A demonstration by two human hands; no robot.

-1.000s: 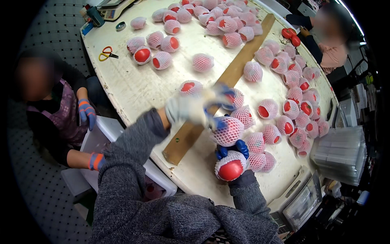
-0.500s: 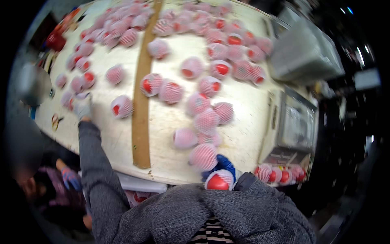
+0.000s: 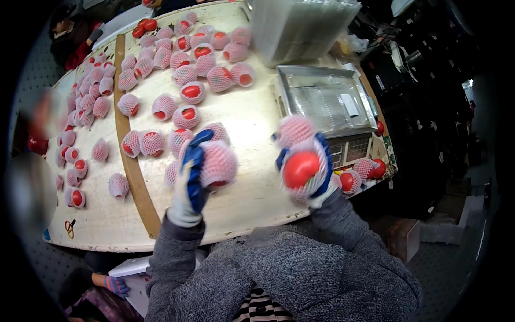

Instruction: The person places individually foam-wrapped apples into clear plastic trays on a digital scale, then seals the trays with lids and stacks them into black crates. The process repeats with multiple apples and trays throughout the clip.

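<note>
My left hand (image 3: 194, 174), in a blue and white glove, is closed round a tomato in a pale foam net (image 3: 220, 162) above the near part of the table. My right hand (image 3: 322, 177), gloved alike, grips a netted tomato (image 3: 300, 170) whose bare red side shows through the net's opening. A second netted tomato (image 3: 295, 130) sits against it at the fingertips, blurred by motion. More netted tomatoes (image 3: 182, 140) lie just beyond my left hand, partly hidden by it.
A brown strip (image 3: 129, 155) divides the white table (image 3: 257, 201). Netted tomatoes (image 3: 88, 94) crowd its far left. A scale with a metal tray (image 3: 327, 99) and stacked clear plastic boxes (image 3: 300, 27) stand right. Scissors (image 3: 70, 228) lie near left. Another person's gloved hand (image 3: 117, 285) shows below.
My left hand has come back from the table's far left and now holds a netted tomato. My right hand has risen forward and right with its tomatoes. The view has turned to the right.
</note>
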